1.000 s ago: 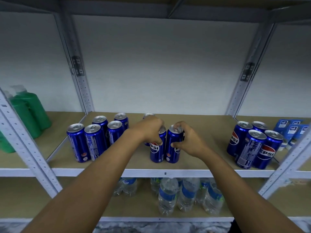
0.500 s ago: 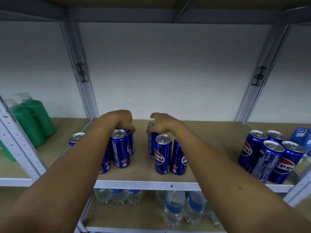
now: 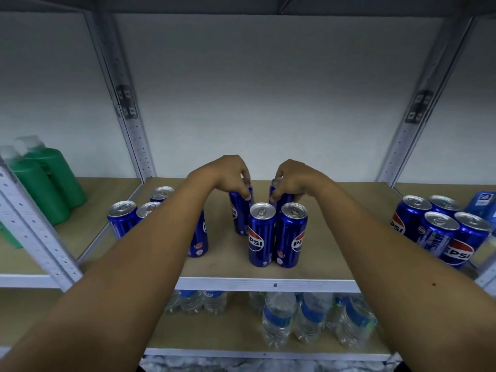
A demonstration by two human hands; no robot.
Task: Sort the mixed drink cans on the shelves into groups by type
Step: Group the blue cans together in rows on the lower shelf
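Observation:
Blue Pepsi cans stand on the middle shelf (image 3: 332, 267). My left hand (image 3: 228, 174) grips the top of a slim blue can (image 3: 240, 218) at the back of the centre. Close to its right, my right hand (image 3: 291, 179) grips the top of another slim can (image 3: 284, 200), mostly hidden behind the front pair. Two slim Pepsi cans (image 3: 261, 234) (image 3: 291, 236) stand side by side in front of my hands. A left group of cans (image 3: 123, 217) is partly hidden by my left forearm. A right group of shorter Pepsi cans (image 3: 440, 232) stands at the shelf's right end.
Green bottles (image 3: 48, 181) stand on the left bay. Blue boxes (image 3: 483, 204) sit behind the right cans. Several water bottles (image 3: 279, 318) fill the lower shelf. Grey perforated uprights (image 3: 134, 130) (image 3: 410, 124) frame the bay.
My left hand has carried a can from the left group toward the centre. My right hand stays on the rear centre can. The camera has shifted closer.

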